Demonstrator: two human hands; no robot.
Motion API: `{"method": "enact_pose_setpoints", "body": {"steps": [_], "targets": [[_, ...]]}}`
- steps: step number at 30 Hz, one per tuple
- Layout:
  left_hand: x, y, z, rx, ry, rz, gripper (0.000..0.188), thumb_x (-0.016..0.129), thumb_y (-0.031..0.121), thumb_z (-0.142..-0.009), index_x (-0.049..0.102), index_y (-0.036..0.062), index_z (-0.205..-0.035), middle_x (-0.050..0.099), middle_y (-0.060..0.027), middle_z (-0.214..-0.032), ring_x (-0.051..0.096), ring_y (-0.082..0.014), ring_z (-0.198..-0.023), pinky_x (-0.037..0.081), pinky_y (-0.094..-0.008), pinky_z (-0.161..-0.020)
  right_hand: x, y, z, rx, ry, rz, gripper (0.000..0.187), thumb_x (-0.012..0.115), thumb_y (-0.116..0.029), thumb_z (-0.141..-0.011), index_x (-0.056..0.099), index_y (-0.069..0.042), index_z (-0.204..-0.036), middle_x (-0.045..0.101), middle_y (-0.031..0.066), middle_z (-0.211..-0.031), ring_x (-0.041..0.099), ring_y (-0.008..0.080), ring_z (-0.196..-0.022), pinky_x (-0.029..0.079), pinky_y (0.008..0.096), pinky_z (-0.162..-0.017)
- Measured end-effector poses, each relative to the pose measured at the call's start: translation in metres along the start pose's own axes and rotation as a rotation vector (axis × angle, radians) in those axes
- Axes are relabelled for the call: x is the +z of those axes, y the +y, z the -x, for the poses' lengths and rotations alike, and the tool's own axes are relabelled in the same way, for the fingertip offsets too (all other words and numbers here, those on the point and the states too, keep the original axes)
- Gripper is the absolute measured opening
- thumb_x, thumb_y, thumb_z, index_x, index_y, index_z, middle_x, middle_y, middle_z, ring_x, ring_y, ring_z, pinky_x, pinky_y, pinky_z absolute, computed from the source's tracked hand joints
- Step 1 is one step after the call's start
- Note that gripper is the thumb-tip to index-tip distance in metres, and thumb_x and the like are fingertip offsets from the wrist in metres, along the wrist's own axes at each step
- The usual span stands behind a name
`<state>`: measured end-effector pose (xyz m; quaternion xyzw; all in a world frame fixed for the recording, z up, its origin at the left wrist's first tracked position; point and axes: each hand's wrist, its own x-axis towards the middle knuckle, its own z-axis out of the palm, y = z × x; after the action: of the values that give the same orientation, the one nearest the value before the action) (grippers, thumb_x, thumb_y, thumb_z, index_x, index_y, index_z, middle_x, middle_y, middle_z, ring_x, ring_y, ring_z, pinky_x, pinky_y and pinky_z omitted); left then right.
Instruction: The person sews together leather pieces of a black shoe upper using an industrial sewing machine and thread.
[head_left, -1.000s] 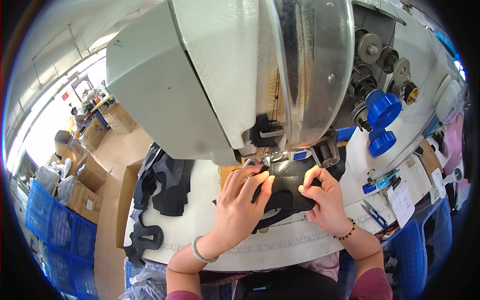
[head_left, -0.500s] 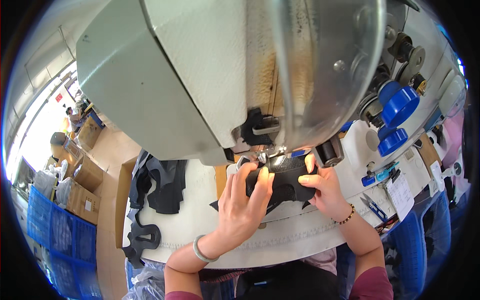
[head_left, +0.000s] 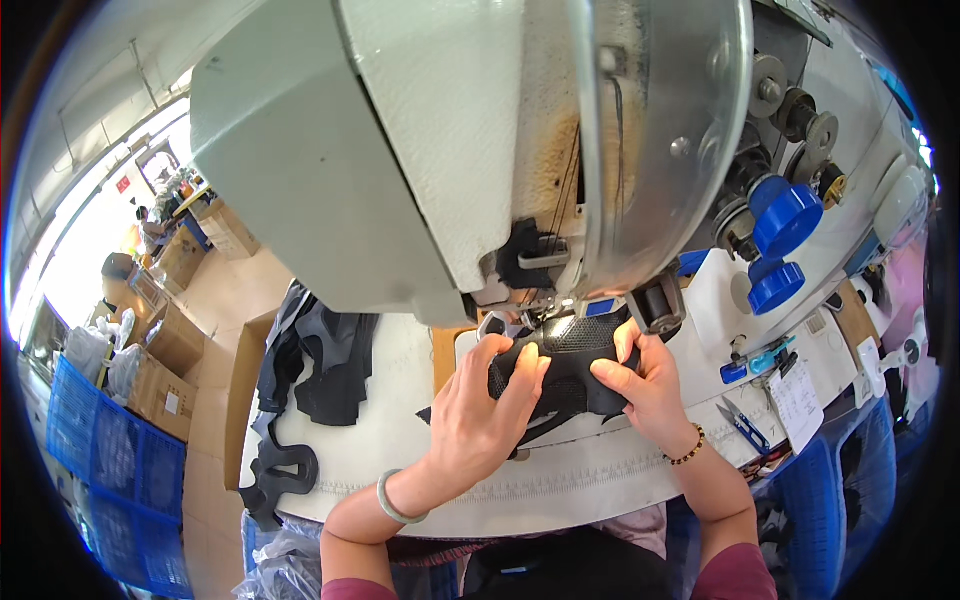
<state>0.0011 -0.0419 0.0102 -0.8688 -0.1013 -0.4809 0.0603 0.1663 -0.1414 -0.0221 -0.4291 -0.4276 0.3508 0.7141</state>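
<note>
A black shoe-upper piece with a mesh panel (head_left: 565,372) lies under the needle area of a large grey-white sewing machine (head_left: 450,130). On its left side my left hand (head_left: 475,415) presses down, thumb and forefinger bent over the edge. My right hand (head_left: 648,385) pinches the right edge between thumb and fingers, some of which are hidden beneath it. The needle end and the presser foot are partly covered by the machine head. Dark strips of the piece hang toward me, over the white table (head_left: 390,430).
Dark cut pieces (head_left: 335,365) are stacked at the left, with a looped black piece (head_left: 283,468) nearer me. Blue-handled snips (head_left: 745,428) and a paper sheet (head_left: 797,405) lie right. Blue tension knobs (head_left: 785,220) jut from the machine. Blue crates (head_left: 115,430) stand far left.
The view has shifted slightly, so the machine sits further right. More of the mesh panel shows between my hands. Both hands keep their hold, with the right thumb a little further left.
</note>
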Motion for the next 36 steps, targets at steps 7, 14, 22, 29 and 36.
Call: {"method": "enact_pose_setpoints", "body": {"steps": [7,14,22,29,36], "targets": [[0.005,-0.001,-0.004,0.015,-0.007,-0.022,0.026,0.074,0.005,-0.071,0.062,-0.0016,-0.094,0.053,-0.0157,-0.09,0.058,-0.0228,-0.071,0.049,-0.0287,-0.053,0.001,0.007,-0.004,0.027,0.078,-0.068,0.027,0.068,-0.011,-0.082,0.041,-0.012,-0.085,0.044,-0.0068,-0.072,0.038,-0.0022,-0.05,0.027,0.0141,-0.039],[0.012,-0.008,-0.001,-0.048,0.06,0.025,0.026,0.074,0.006,-0.072,0.064,0.0014,-0.096,0.056,-0.0138,-0.096,0.061,-0.0242,-0.076,0.051,-0.0292,-0.058,0.011,-0.012,-0.012,0.152,0.088,-0.225,0.021,0.065,-0.01,-0.085,0.044,-0.012,-0.081,0.049,-0.0066,-0.071,0.044,-0.0007,-0.058,0.027,0.0156,-0.046],[-0.012,0.003,-0.011,-0.211,-0.039,0.004,0.019,0.072,0.006,-0.072,0.065,0.0061,-0.09,0.06,-0.007,-0.101,0.058,-0.0243,-0.087,0.045,-0.0377,-0.076,0.004,-0.003,-0.009,0.155,0.057,-0.249,0.025,0.063,-0.01,-0.087,0.039,-0.015,-0.082,0.041,-0.0085,-0.068,0.032,-0.002,-0.051,0.021,0.015,-0.042],[-0.022,0.021,-0.008,-0.01,-0.279,0.016,0.049,0.06,-0.007,-0.062,0.065,0.0058,-0.109,0.054,-0.0107,-0.114,0.049,-0.0302,-0.111,0.039,-0.0419,-0.097,0.057,0.008,0.02,-0.026,0.274,-0.395,0.019,0.058,-0.011,-0.091,0.04,-0.013,-0.089,0.041,-0.0071,-0.067,0.031,-0.0028,-0.049,0.019,0.0155,-0.04],[-0.02,0.002,-0.007,0.148,-0.265,-0.096,0.041,0.059,0.005,-0.069,0.064,0.0025,-0.109,0.059,-0.0069,-0.11,0.056,-0.0242,-0.106,0.049,-0.0346,-0.091,0.078,-0.021,0.064,0.2,0.027,-0.374,0.023,0.049,0.001,-0.091,0.039,-0.006,-0.11,0.057,0.0057,-0.07,0.049,0.0061,-0.045,0.035,0.0185,-0.038]]}}
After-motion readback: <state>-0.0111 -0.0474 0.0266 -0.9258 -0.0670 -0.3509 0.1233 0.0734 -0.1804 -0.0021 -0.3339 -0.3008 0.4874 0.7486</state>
